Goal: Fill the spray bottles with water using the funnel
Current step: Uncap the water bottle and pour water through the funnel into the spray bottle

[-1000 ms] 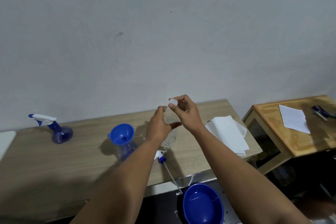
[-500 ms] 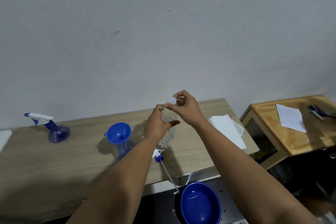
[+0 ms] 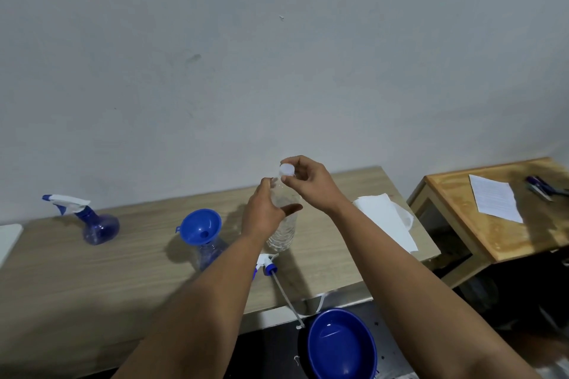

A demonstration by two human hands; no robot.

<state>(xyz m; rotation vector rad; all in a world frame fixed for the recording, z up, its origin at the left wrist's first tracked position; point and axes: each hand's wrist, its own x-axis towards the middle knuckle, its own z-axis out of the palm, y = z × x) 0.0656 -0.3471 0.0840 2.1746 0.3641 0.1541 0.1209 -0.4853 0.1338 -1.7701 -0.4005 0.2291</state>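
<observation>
A blue basin (image 3: 341, 344) sat on the floor, nearest the viewer, below the front edge of the wooden table (image 3: 92, 286). On the table, a detached spray head (image 3: 267, 263) with its dip tube lay just in front of the clear water bottle (image 3: 283, 224). The left hand (image 3: 264, 212) gripped the bottle body, fingers curled round it. The right hand (image 3: 311, 184) pinched the white cap (image 3: 287, 169) at the bottle's top. Left of the bottle, a blue funnel (image 3: 200, 224) sat in an open spray bottle (image 3: 212, 252). Farther left stood a capped spray bottle (image 3: 95, 221). White paper towels (image 3: 385, 221) lay right of the bottle.
</observation>
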